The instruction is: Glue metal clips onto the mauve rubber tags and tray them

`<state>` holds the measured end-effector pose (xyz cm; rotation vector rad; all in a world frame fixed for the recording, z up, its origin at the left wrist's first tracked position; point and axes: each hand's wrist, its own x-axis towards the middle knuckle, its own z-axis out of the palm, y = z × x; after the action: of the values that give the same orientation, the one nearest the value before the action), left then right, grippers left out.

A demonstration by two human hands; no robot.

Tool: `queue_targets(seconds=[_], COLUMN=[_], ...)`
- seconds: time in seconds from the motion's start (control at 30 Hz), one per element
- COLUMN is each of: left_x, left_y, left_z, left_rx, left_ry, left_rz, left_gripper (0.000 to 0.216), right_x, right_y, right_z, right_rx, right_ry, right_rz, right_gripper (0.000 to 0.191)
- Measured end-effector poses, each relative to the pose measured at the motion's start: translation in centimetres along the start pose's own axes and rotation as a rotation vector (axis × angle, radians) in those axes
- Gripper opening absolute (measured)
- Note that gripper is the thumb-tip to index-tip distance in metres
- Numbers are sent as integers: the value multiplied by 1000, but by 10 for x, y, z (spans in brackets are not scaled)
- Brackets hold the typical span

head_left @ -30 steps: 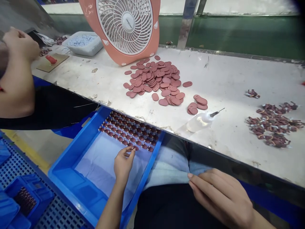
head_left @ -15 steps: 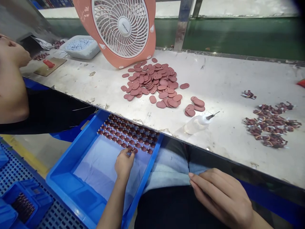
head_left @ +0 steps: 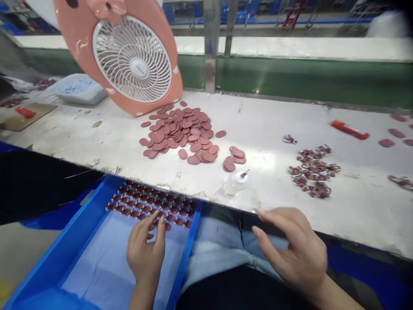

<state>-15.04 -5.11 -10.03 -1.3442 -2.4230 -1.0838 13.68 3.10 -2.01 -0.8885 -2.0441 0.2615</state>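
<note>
The person's left hand [head_left: 145, 249] hangs over the blue tray [head_left: 189, 241], thumb and index finger parted and holding nothing that shows. A reddish-brown oval piece [head_left: 167, 226] lies just beyond the thumb tip, at the near edge of the packed rows [head_left: 145, 202] of similar pieces; whether the thumb touches it cannot be told. A pale sheet [head_left: 106, 258] lines the tray. The right hand [head_left: 297, 249] is near the table edge, thumb and forefinger spread with a gap between them.

On the white worktop [head_left: 264, 116], a needle-tipped bottle [head_left: 235, 185] stands close to the edge. Past it lie a heap of ovals [head_left: 180, 133] and, rightward, a cluster of small brown parts [head_left: 314, 172] with a red tool [head_left: 350, 130] behind. An orange fan [head_left: 134, 64] rises behind the heap; a green strip [head_left: 290, 77] runs farther back, before a blurred room.

Half a second ago the left fingertips were on the piece and the right fingers were together; the view has since swung rightward.
</note>
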Motion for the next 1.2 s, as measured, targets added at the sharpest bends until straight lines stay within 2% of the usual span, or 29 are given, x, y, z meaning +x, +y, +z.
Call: queue_targets(seconds=[0.07, 0.13, 0.17, 0.3, 0.4, 0.53, 0.67, 0.8, 0.83, 0.93, 1.0, 1.1, 1.13, 1.2], left_x=[18, 39, 50, 86, 98, 104, 102, 69, 57, 24, 9, -3, -6, -11], left_y=[33, 70, 89, 147, 171, 182, 181, 186, 188, 191, 187, 175, 170, 164], left_z=[1, 8, 13, 31, 38, 40, 35, 16, 10, -6, -12, -10, -7, -2], left_rx=[-114, -203, -232, -225, -161, -154, -272, -524, -636, -1063, -1222, -1357, -1385, -1425], left_ry=[115, 130, 106, -102, -291, -455, -533, -662, -717, -893, -1064, -1452, -1548, -1640], left_rz=[165, 314, 373, 498, 535, 504, 373, 190, 103, -307, -497, -690, -737, -790], left_gripper=[18, 15, 14, 21, 22, 16, 5, 17, 20, 26, 31, 49, 53, 52], right_x=[18, 36, 43, 53, 41, 19, 9, 17, 20, 28, 29, 26, 23, 18], right_y=[4, 8, 10, 14, 15, 17, 18, 15, 14, 11, 10, 8, 6, 2], right_z=[9, 20, 26, 31, 15, -6, -9, -5, -6, -13, -21, -27, -28, -27], right_rx=[-69, -96, -91, 14, 93, 176, 366, 659, 720, 889, 1005, 1131, 1155, 1186], right_ry=[14, -33, -62, -112, -69, -7, 52, 82, 70, -12, -115, -280, -318, -366], right_rz=[105, 187, 217, 306, 386, 461, 517, 585, 604, 643, 656, 666, 668, 669], right_gripper=[51, 63, 58, 22, 21, 18, 17, 21, 23, 28, 29, 30, 30, 30])
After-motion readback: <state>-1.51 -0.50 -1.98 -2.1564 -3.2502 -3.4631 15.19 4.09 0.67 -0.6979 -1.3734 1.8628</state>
